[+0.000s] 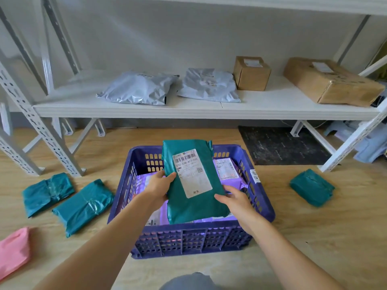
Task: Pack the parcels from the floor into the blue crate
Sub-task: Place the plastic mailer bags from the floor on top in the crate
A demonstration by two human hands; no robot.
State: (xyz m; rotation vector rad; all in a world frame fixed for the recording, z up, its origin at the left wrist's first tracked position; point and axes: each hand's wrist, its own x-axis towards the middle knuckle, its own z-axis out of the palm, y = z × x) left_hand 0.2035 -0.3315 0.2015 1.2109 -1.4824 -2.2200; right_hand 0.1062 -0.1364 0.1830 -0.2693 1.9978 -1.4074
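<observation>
Teal parcel [192,185] was held just over the blue crate [188,237], gripped at its side edges by the left hand [159,189] and right hand [234,203]. Probably best lowered flat, label up, onto the purple parcels [230,182] already inside, tbh.

The left grip [159,189] and right grip [236,203] are left bare, and both forearms are uncovered to the frame's edge. Grey-blue cloth [188,282] is worn lower down.
</observation>
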